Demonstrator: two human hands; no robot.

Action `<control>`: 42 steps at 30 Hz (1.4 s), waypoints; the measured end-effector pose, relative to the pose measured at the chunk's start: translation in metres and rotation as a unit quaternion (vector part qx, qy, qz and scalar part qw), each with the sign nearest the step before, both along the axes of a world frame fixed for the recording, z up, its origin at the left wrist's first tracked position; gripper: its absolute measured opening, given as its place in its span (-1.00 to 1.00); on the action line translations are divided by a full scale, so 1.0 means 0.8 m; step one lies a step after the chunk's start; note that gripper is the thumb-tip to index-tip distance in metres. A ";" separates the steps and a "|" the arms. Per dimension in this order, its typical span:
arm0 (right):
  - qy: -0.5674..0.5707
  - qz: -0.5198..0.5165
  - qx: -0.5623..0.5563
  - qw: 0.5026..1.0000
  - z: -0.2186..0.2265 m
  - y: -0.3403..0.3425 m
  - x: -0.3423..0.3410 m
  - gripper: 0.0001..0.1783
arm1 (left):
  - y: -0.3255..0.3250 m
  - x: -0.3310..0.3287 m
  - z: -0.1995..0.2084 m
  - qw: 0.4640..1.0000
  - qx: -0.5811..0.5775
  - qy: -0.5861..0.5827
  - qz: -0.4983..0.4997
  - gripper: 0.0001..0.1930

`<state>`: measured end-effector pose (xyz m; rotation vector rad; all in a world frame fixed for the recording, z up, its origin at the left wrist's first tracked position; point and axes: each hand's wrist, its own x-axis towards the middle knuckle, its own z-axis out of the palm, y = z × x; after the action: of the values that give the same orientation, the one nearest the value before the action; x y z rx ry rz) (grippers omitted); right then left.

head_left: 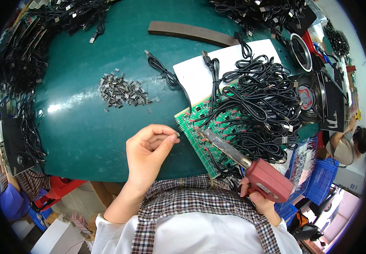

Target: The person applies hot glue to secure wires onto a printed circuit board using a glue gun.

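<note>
My left hand [147, 150] is closed in a pinch, with a small metal pin connector [177, 134] between thumb and forefinger. It hovers just beside the left edge of a green circuit board panel [196, 144]. In my right hand [259, 200] is a red soldering gun [269, 180], its handle gripped and its long metal barrel slanting up and left. The barrel's tip lies over the panel near its left edge; whether it touches cannot be made out. Bundled black cables [261, 95] cover much of the panel. A heap of similar small connectors [121, 91] lies left of it.
A white sheet [187, 74] lies behind the panel, and a dark flat bar [191, 32] behind that. More black cables [73, 15] pile up at the back left. A round black device [312, 97] stands at right, with blue crates [320, 182] lower down. Other people are at both sides.
</note>
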<state>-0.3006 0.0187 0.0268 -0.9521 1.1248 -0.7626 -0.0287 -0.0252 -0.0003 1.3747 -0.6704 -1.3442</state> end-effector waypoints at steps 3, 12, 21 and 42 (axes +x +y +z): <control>0.007 0.006 -0.007 1.000 -0.005 0.004 -0.005 -0.14 | 0.001 -0.008 0.000 1.000 0.015 0.009 -0.015 -0.90; 0.258 0.115 -0.077 0.956 -0.014 0.014 -0.016 -0.22 | -0.007 -0.016 -0.002 1.000 -0.015 0.012 0.000 -0.82; 0.201 0.081 -0.037 0.975 -0.010 0.010 -0.010 -0.23 | -0.005 -0.029 -0.007 0.998 -0.040 0.019 0.035 -0.80; 0.235 0.001 -0.031 0.971 -0.006 0.006 0.013 -0.57 | -0.006 -0.028 -0.008 0.999 -0.038 -0.017 0.018 -0.80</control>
<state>-0.2905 0.0233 0.0219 -1.2267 1.5145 -0.5851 -0.0512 -0.0303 -0.0064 1.3458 -0.7089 -1.2571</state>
